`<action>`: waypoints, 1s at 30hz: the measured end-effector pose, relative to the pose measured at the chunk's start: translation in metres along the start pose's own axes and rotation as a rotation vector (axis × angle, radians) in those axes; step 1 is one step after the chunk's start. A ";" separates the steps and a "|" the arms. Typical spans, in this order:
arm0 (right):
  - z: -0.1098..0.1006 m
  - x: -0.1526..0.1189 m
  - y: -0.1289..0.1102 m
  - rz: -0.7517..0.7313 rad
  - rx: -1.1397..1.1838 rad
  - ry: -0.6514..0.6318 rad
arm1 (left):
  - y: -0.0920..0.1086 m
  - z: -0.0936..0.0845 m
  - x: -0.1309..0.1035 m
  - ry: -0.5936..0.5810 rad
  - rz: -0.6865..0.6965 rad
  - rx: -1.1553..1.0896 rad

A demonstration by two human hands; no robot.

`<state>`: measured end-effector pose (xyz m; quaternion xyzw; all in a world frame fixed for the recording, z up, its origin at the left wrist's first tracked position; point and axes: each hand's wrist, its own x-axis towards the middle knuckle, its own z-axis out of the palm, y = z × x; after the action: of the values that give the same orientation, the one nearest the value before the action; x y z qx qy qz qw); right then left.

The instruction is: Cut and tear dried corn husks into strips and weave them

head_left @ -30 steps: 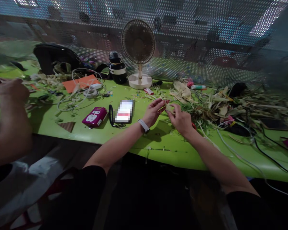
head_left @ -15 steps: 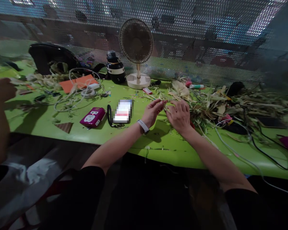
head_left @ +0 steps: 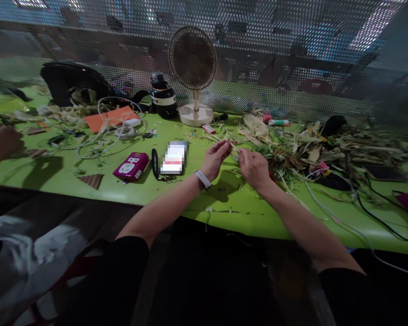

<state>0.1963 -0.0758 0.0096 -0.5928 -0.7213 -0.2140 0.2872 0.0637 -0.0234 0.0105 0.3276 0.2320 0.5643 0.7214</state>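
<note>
My left hand [head_left: 217, 158], with a pale band on its wrist, pinches a thin pale-green plant strip [head_left: 233, 146] between thumb and fingertips, just above the green table. Close on its right is my right hand [head_left: 255, 168], its fingers curled together near the strip's other end. A thin greyish edge shows by those fingertips, and a bit of something red [head_left: 272, 176] sticks out beside the palm; what this hand grips is mostly hidden. A heap of dried leaves and stalks [head_left: 292, 147] lies just beyond and right of it.
Left of my hands lie a phone [head_left: 174, 158] with a black strap and a magenta device [head_left: 131, 166]. Behind stand a fan [head_left: 195, 114] and a dark bottle [head_left: 163, 102]. Cables [head_left: 329, 213] cross the right side. Another person's hand [head_left: 2, 142] is at the far left.
My right hand's fingers have curled in and drawn slightly right, uncovering more of the strip. My left hand stays nearly still. The other person's arm at the left has moved lower and outward.
</note>
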 end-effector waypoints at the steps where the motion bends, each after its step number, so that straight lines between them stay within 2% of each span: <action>1: 0.000 0.000 -0.001 0.010 -0.007 -0.011 | 0.000 0.000 -0.001 -0.003 0.000 0.005; 5: -0.003 -0.001 -0.005 0.015 -0.021 -0.105 | 0.000 0.001 -0.002 -0.029 -0.002 0.023; 9: -0.006 -0.001 -0.005 -0.073 -0.003 -0.175 | 0.001 0.001 -0.002 -0.043 0.019 0.021; 14: -0.006 -0.002 -0.005 -0.185 0.044 -0.185 | 0.004 0.003 -0.002 -0.053 0.034 -0.005; 20: -0.008 -0.002 -0.005 -0.221 0.111 -0.241 | 0.008 0.005 -0.005 -0.046 0.016 -0.011; 24: -0.009 -0.003 -0.005 -0.198 0.156 -0.256 | 0.012 0.003 -0.005 -0.069 -0.043 0.034; 27: -0.011 -0.002 -0.001 -0.160 0.247 -0.179 | 0.016 0.003 -0.005 -0.063 -0.077 0.076; 30: -0.012 0.003 0.006 -0.027 0.320 0.082 | 0.019 0.004 -0.004 -0.031 -0.124 0.123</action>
<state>0.2037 -0.0805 0.0204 -0.5204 -0.7419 -0.1243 0.4041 0.0535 -0.0251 0.0269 0.3648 0.2748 0.4983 0.7369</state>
